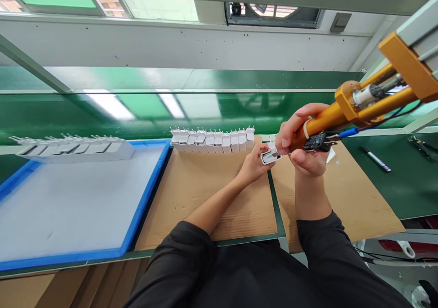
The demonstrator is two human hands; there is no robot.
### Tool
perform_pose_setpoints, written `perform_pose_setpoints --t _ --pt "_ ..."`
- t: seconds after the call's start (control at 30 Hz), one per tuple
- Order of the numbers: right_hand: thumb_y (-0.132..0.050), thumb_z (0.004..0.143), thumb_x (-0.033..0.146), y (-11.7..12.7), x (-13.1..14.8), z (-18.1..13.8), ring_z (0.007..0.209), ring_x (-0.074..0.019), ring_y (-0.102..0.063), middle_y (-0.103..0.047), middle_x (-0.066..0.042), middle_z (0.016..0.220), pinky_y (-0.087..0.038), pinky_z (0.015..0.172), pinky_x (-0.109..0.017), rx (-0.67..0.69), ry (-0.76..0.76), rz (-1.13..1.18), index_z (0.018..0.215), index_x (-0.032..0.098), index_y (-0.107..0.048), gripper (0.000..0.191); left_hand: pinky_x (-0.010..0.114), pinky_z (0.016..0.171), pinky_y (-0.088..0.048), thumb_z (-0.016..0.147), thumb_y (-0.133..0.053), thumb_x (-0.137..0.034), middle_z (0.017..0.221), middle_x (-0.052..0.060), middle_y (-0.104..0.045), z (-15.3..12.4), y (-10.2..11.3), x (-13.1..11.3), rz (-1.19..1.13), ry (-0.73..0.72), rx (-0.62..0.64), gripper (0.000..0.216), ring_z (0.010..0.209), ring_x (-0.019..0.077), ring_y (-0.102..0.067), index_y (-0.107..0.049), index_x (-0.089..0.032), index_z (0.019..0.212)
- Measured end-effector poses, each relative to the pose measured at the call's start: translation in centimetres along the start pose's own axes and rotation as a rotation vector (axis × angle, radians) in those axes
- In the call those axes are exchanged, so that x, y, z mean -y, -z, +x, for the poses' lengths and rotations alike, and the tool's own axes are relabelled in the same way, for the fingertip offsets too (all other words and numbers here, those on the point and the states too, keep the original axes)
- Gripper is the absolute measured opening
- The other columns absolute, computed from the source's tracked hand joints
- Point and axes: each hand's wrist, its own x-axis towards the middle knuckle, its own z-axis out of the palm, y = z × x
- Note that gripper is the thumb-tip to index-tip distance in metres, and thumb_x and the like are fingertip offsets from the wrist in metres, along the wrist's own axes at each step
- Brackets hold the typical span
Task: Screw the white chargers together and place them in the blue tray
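Observation:
My left hand (253,165) grips a small white plug-adapter housing (271,158), its open end turned toward me. Inside the housing, details are too small to make out. My right hand (313,163) is wrapped round a gold-orange cylindrical tool (323,118) that slants down from the upper right. The tool's tip is at the housing, partly covered by my right fingers. A black switch (315,142) with a blue-sleeved wire sits on the tool's side. Just left of my hands, a row of white plug adapters (215,141) stands with pins upward on the cardboard.
A blue-rimmed tray (145,198) at left carries another row of white adapters (78,149). Cardboard sheets (205,203) cover the green bench. On the right lie a marker pen (375,158) and pliers (422,147). A metal frame (419,25) carries the tool.

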Motion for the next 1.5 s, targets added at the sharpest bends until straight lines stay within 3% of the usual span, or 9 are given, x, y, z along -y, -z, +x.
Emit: perform_pose_setpoints --t 0.27,0.47,0.7,0.93,1.13,1.23,1.33,1.4,1.5 --pt "-0.071 0.073 0.058 0.8 -0.3 0.3 0.055 -0.0159 -0.055 -0.054 0.004 0.067 -0.048 0.046 -0.031 0.007 0.008 -0.061 0.114 0.036 -0.051 0.050 0.027 0.073 -0.046 0.074 -0.073 -0.036 0.097 0.000 -0.068 -0.1 2.4 1.2 0.096 0.243 0.223 0.041 0.083 0.0171 -0.063 -0.051 -0.023 0.107" --pt "-0.069 0.074 0.061 1.3 -1.0 0.3 0.055 -0.0167 -0.055 -0.054 0.003 0.068 -0.046 0.043 -0.030 -0.006 -0.015 -0.100 0.115 0.041 -0.051 0.049 0.029 0.076 -0.046 0.072 -0.072 -0.037 0.094 -0.001 -0.067 -1.8 5.0 2.9 0.157 0.297 0.349 0.042 0.086 0.0191 -0.063 -0.049 -0.023 0.103" --pt "-0.070 0.074 0.055 1.2 -1.1 0.7 0.047 -0.0140 -0.045 -0.051 0.003 0.065 -0.034 0.037 -0.028 -0.012 0.020 -0.080 0.111 0.041 -0.054 0.043 0.033 0.091 -0.046 0.079 -0.069 -0.044 0.113 0.008 -0.060 -2.2 4.3 4.5 -0.011 0.157 0.282 0.048 0.103 0.0204 -0.059 -0.052 -0.018 0.116" --pt "-0.073 0.066 0.065 1.6 -1.7 0.6 0.054 -0.0169 -0.053 -0.051 0.003 0.066 -0.043 0.043 -0.030 -0.078 -0.029 -0.116 0.109 0.037 -0.052 0.055 0.029 0.076 -0.047 0.089 -0.058 -0.043 0.091 0.005 -0.054 -2.3 4.5 4.0 0.152 0.041 0.107 0.029 0.082 0.0156 -0.055 -0.070 -0.020 0.101" --pt "-0.075 0.070 0.050 1.3 -1.5 1.1 0.046 -0.0119 -0.046 -0.053 0.005 0.065 -0.037 0.036 -0.025 -0.065 0.061 -0.047 0.107 0.037 -0.058 0.043 0.028 0.074 -0.045 0.087 -0.058 -0.036 0.088 0.004 -0.059 -2.6 4.5 3.5 0.149 0.105 0.090 0.020 0.077 0.0143 -0.052 -0.066 -0.018 0.090" --pt "-0.075 0.071 0.046 1.2 -1.3 1.2 0.044 -0.0102 -0.043 -0.052 0.005 0.065 -0.036 0.036 -0.023 -0.048 0.074 -0.020 0.107 0.037 -0.059 0.041 0.029 0.078 -0.046 0.085 -0.058 -0.033 0.098 0.005 -0.064 -2.3 4.6 3.5 -0.003 0.178 0.151 0.020 0.086 0.0162 -0.058 -0.063 -0.018 0.096" --pt "-0.075 0.072 0.045 1.5 -1.1 1.2 0.046 -0.0102 -0.044 -0.054 0.004 0.070 -0.036 0.036 -0.024 0.007 0.052 0.019 0.111 0.037 -0.059 0.044 0.032 0.093 -0.046 0.080 -0.061 -0.028 0.124 0.006 -0.063 -2.0 4.8 3.9 -0.229 0.263 0.300 0.040 0.109 0.0202 -0.059 -0.059 -0.020 0.119" --pt "-0.074 0.070 0.051 1.9 -1.1 1.3 0.045 -0.0104 -0.044 -0.056 0.004 0.072 -0.036 0.036 -0.025 0.062 0.068 0.053 0.114 0.036 -0.059 0.049 0.035 0.103 -0.041 0.078 -0.064 -0.029 0.137 0.006 -0.057 -1.9 5.0 4.3 -0.301 0.298 0.382 0.051 0.121 0.0235 -0.054 -0.057 -0.021 0.127" --pt "-0.068 0.069 0.065 2.4 -1.3 1.4 0.044 -0.0113 -0.043 -0.055 0.003 0.071 -0.036 0.034 -0.026 0.082 0.088 0.053 0.115 0.036 -0.058 0.056 0.038 0.105 -0.040 0.079 -0.067 -0.038 0.138 0.010 -0.056 -1.6 5.5 4.5 -0.324 0.325 0.419 0.053 0.123 0.0272 -0.054 -0.059 -0.018 0.128"
